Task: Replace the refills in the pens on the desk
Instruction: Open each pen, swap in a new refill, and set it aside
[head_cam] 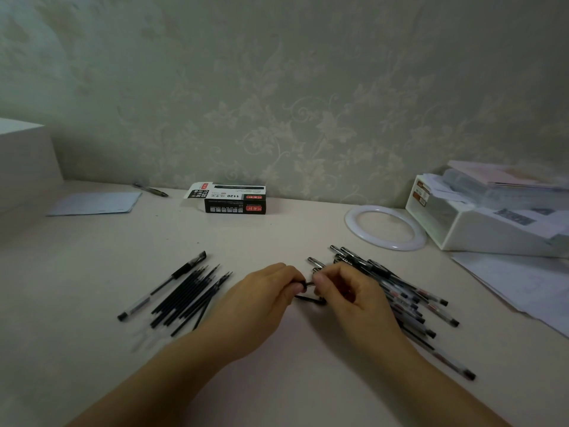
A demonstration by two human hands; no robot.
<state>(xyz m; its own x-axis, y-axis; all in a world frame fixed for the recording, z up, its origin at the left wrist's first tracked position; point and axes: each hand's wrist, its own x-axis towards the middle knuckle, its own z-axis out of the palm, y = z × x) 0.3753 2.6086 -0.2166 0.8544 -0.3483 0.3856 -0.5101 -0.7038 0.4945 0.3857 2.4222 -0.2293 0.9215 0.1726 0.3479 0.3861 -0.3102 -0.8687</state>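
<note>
Two hands meet at the bench (277, 229) centre: the left hand (261, 298) and right hand (348, 291) each pinch a small dark pen part (304, 285) between curled fingertips. Loose refills (187, 295) and one capped pen (163, 286) lie at nine o'clock; a pen pile (403, 295) lies at three o'clock. A refill box (235, 198) stands at twelve o'clock.
</note>
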